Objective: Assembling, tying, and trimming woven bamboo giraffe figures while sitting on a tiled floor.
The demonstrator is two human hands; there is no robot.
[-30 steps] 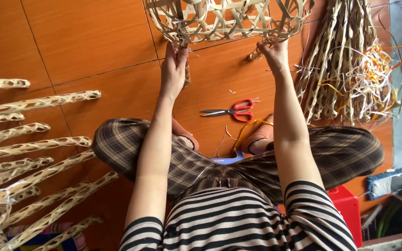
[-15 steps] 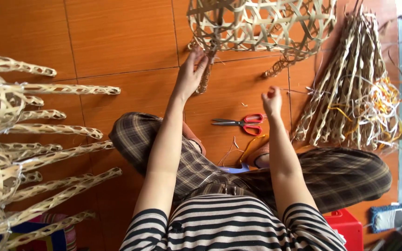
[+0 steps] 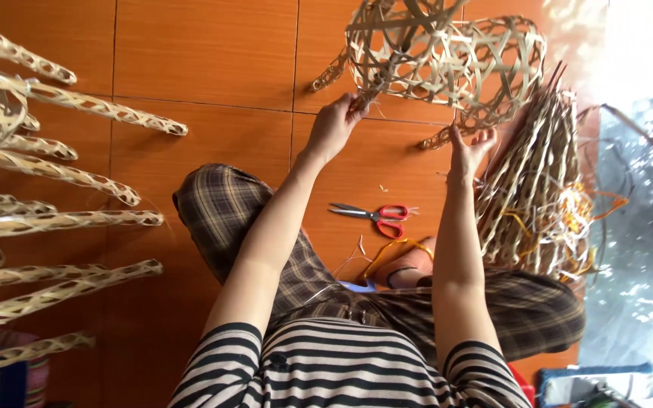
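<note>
Holding the woven bamboo basket (image 3: 447, 64) up ahead of me; left hand (image 3: 334, 125) pinches its loose strips; right hand (image 3: 468, 151) open, fingertips at its lower rim; red scissors (image 3: 376, 217) lie on the floor between my forearms.

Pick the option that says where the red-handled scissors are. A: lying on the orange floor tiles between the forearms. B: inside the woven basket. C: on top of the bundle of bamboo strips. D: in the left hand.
A: the scissors lie flat on the floor between the forearms, while the left hand grips the basket and the right hand reaches for it.
</note>
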